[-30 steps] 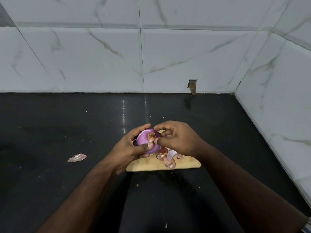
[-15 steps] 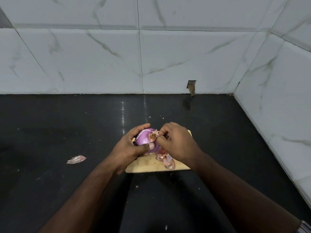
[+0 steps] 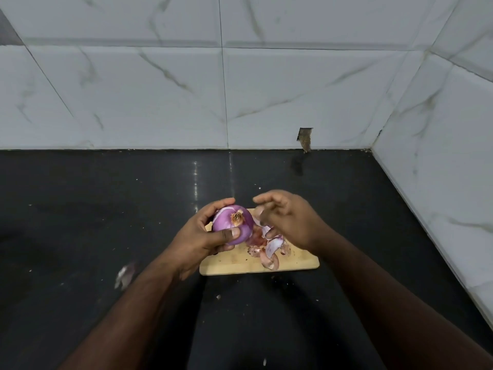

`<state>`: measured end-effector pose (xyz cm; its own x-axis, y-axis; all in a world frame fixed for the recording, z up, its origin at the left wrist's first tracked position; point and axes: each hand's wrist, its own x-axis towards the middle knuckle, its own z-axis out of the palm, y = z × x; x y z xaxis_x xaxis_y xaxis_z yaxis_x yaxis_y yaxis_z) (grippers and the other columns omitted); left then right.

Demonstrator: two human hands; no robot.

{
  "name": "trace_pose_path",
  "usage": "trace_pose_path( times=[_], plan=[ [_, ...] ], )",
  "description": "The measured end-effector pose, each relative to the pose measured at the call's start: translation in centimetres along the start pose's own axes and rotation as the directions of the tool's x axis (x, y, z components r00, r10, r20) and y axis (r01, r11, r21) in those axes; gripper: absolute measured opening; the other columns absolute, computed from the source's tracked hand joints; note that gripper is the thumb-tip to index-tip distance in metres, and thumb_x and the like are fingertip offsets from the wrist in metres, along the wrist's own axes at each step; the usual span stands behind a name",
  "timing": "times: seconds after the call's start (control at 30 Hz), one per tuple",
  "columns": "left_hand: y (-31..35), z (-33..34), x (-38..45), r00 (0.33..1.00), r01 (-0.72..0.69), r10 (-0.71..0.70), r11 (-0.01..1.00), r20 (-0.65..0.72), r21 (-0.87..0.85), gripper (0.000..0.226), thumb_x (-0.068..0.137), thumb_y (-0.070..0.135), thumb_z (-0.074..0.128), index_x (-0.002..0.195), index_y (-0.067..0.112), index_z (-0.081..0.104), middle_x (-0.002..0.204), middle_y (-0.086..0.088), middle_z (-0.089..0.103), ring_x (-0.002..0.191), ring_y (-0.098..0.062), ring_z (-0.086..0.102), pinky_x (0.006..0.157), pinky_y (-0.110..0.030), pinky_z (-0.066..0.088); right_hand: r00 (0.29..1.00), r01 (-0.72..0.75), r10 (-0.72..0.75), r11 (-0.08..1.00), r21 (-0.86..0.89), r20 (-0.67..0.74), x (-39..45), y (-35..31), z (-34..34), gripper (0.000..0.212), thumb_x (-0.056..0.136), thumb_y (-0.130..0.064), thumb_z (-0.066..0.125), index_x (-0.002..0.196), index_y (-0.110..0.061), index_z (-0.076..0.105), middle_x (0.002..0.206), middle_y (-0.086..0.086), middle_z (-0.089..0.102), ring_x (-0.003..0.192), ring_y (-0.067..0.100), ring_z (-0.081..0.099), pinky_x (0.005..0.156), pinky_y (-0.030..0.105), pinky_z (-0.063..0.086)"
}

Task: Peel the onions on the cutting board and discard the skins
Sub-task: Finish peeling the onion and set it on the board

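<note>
Glossy black tabletop [image 3: 106, 196] in a tiled corner.
White marble-look wall tiles [image 3: 160, 97] meet at the right; a small notch [image 3: 305, 137] is cut low in the back wall.

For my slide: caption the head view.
Left hand grips peeled purple onion above cutting board strewn with skins.

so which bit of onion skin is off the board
The lone skin piece on the black counter, left of the left arm; the others lie piled on the cutting board.
</note>
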<state>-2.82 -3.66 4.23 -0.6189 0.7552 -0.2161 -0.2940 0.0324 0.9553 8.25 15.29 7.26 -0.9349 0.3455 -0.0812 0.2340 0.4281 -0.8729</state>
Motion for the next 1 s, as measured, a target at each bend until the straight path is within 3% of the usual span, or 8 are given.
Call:
trace_pose_path(
  times=[0.07, 0.23, 0.4, 0.47, 0.57, 0.63, 0.83, 1.0],
  plan=[
    [-0.1, 0.3, 0.2, 1.000, -0.009, 0.009, 1.000, -0.009, 0.009, 0.067, 0.067, 0.009, 0.085, 0.128, 0.029, 0.065, 0.128, -0.001, 0.066, 0.104, -0.024, 0.074, 0.067, -0.029, 0.060, 0.997, 0.071, -0.068, 0.994, -0.088, 0.034, -0.2, -0.3, 1.2, 0.034, 0.086, -0.026, 0.074, 0.119, -0.026, 0.067, 0.104, -0.009, 0.063, 0.090, 0.005, 0.064, 0.070, 0.018, 0.057],
    [0.0, 0.4, 0.2, 1.000, -0.026, 0.026, 0.998, -0.001, 0.054, 0.066, 0.068, 0.005, 0.085, 0.126, 0.030, 0.066, 0.124, 0.003, 0.066, 0.096, -0.017, 0.073, 0.062, -0.025, 0.058, 0.974, 0.094, -0.110, 0.992, -0.090, -0.198, 0.1, 0.4, 3.2, 0.008, 0.088, -0.011, 0.071, 0.092, -0.017, 0.074, 0.093, -0.003, 0.063, 0.076, -0.001, 0.061, 0.058, 0.005, 0.044],
    [-0.4, 0.7, 0.4, 1.000, -0.017, 0.017, 1.000, -0.023, 0.019, 0.066, 0.064, 0.012, 0.086, 0.125, 0.030, 0.067, 0.127, 0.002, 0.066, 0.107, -0.019, 0.072, 0.073, -0.034, 0.061, 0.971, -0.016, -0.045, 0.967, -0.254, -0.234, 0.6, 0.4, 4.0, 0.011, 0.097, -0.012, 0.053, 0.093, -0.019, 0.060, 0.097, -0.006, 0.058, 0.081, 0.005, 0.056, 0.061, 0.010, 0.040],
    [-0.5, 0.4, 0.3, 1.000, -0.016, 0.016, 0.999, -0.009, -0.045, 0.065, 0.067, 0.007, 0.084, 0.127, 0.028, 0.067, 0.131, -0.002, 0.065, 0.111, -0.026, 0.071, 0.073, -0.035, 0.061, 0.963, -0.081, 0.025, 0.977, -0.198, -0.269, 1.0, 0.9, 3.5, 0.012, 0.099, -0.012, 0.048, 0.094, -0.019, 0.056, 0.096, -0.003, 0.059, 0.077, 0.009, 0.060, 0.060, 0.013, 0.047],
    [-0.5, 0.3, 0.2, 1.000, -0.010, 0.014, 0.992, 0.027, -0.123, 0.067, 0.069, -0.001, 0.079, 0.130, 0.024, 0.065, 0.131, -0.002, 0.066, 0.111, -0.026, 0.071, 0.072, -0.034, 0.062, 0.945, -0.171, 0.165, 0.985, 0.002, -0.283, 1.2, 1.9, 2.3, 0.013, 0.101, -0.014, 0.046, 0.094, -0.019, 0.056, 0.093, 0.004, 0.067, 0.079, 0.019, 0.069, 0.067, 0.039, 0.062],
    [-0.7, 0.3, 0.2, 0.997, 0.017, -0.001, 0.978, 0.076, -0.207, 0.066, 0.074, -0.006, 0.077, 0.132, 0.022, 0.065, 0.130, -0.003, 0.068, 0.111, -0.029, 0.071, 0.075, -0.036, 0.063, 0.944, -0.206, 0.217, 0.976, 0.070, -0.247, 1.1, 2.2, 2.0, 0.011, 0.101, -0.013, 0.048, 0.097, -0.016, 0.058, 0.090, 0.007, 0.069, 0.073, 0.020, 0.071, 0.063, 0.040, 0.063],
    [-1.4, 0.4, 0.7, 0.986, 0.094, -0.041, 0.935, 0.161, -0.343, 0.072, 0.066, 0.002, 0.077, 0.132, 0.026, 0.065, 0.131, -0.006, 0.067, 0.099, -0.027, 0.069, 0.076, -0.036, 0.061, 0.956, -0.110, 0.022, 0.950, -0.292, -0.291, 1.1, 2.7, 2.9, 0.012, 0.100, -0.015, 0.051, 0.104, -0.019, 0.061, 0.094, -0.004, 0.066, 0.083, 0.010, 0.062, 0.073, 0.027, 0.053],
    [-1.8, 0.5, 1.0, 0.984, 0.104, -0.041, 0.920, 0.172, -0.379, 0.075, 0.056, 0.007, 0.075, 0.128, 0.028, 0.067, 0.126, -0.004, 0.069, 0.096, -0.027, 0.070, 0.069, -0.035, 0.060, 0.977, -0.053, -0.042, 0.903, -0.427, -0.210, 1.5, 2.4, 3.2, 0.019, 0.093, -0.015, 0.058, 0.112, -0.013, 0.058, 0.099, 0.001, 0.062, 0.089, 0.017, 0.058, 0.078, 0.034, 0.051]
  ],
)
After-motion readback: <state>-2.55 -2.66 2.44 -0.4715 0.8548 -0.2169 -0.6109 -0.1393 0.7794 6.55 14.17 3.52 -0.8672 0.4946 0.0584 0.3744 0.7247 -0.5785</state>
